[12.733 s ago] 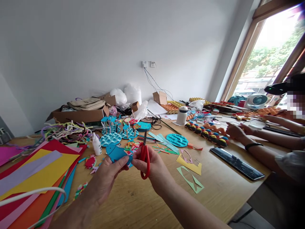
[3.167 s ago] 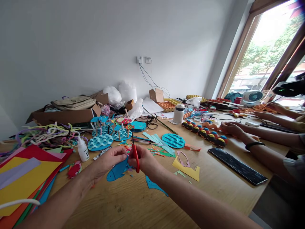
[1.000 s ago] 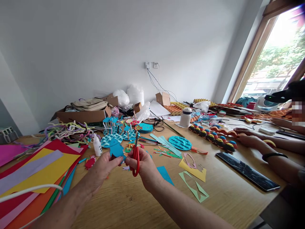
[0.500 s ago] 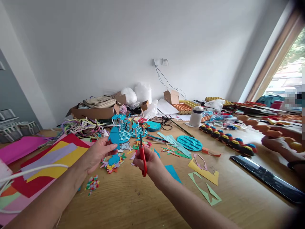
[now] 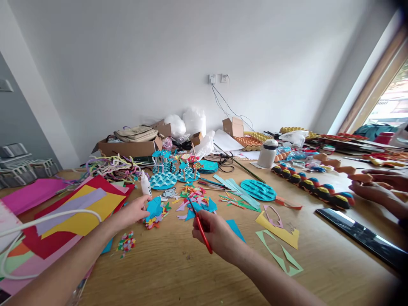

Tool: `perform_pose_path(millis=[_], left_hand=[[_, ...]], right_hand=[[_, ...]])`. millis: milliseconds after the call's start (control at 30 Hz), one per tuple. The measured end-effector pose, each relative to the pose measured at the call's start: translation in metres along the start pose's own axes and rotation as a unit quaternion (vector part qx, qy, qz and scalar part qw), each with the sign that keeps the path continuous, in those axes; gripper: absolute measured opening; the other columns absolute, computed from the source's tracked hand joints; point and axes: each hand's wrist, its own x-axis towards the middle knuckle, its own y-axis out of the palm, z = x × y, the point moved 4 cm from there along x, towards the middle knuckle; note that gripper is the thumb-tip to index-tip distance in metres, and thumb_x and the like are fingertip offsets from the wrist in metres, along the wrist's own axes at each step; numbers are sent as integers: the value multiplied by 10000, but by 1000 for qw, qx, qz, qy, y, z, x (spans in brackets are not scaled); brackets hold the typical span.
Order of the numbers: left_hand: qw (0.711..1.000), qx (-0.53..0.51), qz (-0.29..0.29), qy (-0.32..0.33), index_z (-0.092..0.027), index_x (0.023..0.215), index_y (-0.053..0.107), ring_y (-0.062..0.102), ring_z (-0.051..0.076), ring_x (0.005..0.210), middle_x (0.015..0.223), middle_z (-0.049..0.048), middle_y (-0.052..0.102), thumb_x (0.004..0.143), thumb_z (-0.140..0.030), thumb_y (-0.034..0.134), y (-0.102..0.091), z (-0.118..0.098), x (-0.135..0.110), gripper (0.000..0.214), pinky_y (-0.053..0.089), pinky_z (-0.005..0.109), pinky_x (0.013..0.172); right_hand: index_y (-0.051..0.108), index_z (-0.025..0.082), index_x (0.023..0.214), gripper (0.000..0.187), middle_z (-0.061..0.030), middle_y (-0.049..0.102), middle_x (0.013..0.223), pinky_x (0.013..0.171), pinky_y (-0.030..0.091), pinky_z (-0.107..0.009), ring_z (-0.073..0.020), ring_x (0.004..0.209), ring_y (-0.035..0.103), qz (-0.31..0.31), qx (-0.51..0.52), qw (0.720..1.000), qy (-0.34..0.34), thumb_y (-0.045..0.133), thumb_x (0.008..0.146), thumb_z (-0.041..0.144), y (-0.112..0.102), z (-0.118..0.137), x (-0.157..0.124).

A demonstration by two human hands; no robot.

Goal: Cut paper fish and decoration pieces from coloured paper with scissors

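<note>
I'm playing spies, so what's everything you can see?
Scissors: one, red, front middle
Paper fish: at least one, blue, front left
Paper scraps: many, multicoloured, middle
Paper sheets: several, multicoloured, left
Glue bottle: one, white, left
Pipe cleaners: many, multicoloured, back left
Wavy discs: several, blue, middle
Canister: one, white, back right
Egg-carton strips: several, multicoloured, right
Flat slab: one, black, front right
Boxes: several, brown, back
Handbag: one, beige, back left
Plastic bags: several, white, back
Wall sockets: two, white, back
Window: one, brown-framed, right
Table: one, brown, underneath
Other person's hands: two, bare, right
Left hand: one, bare, by paper fish
Right hand: one, bare, holding scissors
</note>
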Motion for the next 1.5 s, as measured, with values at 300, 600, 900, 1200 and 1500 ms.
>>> perform_pose_path(millis=[300, 600, 900, 1200, 1500], left_hand=[[990, 115, -62, 44, -245, 818, 558, 532, 191, 670, 704, -9, 563, 577, -216, 557, -5, -8, -1, 243, 316, 248, 571], [983, 106, 26, 145, -239, 803, 590, 522, 176, 606, 649, -9, 582, 719, -256, 445, 29, -73, -31, 168, 325, 245, 552], [948, 100, 201, 227, -223, 788, 584, 531, 163, 676, 750, 5, 593, 685, -167, 438, 92, -120, -76, 188, 355, 243, 590], [935, 105, 253, 227, -227, 838, 593, 551, 190, 816, 881, 37, 629, 678, -145, 453, 123, -121, -93, 228, 405, 277, 702], [909, 99, 286, 287, -212, 858, 631, 592, 151, 733, 847, 24, 665, 694, -138, 555, 149, -127, -106, 196, 437, 206, 645]], right_hand=[[471, 177, 667, 52, 19, 508, 596, 467, 266, -201, -98, 529, 410, -34, -120, 992, 19, 511, 687, 202, -26, -21, -5], [531, 165, 863, 226, -79, 601, 853, 525, 268, -225, -171, 703, 503, 0, -380, 919, 104, 541, 638, 142, -87, -49, -11], [527, 160, 954, 318, -96, 589, 924, 585, 307, -235, -196, 792, 523, 76, -403, 909, 80, 540, 637, 138, -82, -47, -6], [549, 151, 962, 294, -117, 597, 911, 555, 314, -240, -209, 770, 542, 114, -422, 897, 72, 537, 668, 169, -82, -43, 0], [560, 156, 868, 211, -85, 585, 873, 572, 323, -232, -198, 777, 528, 135, -410, 899, 71, 530, 661, 180, -81, -48, 0]])
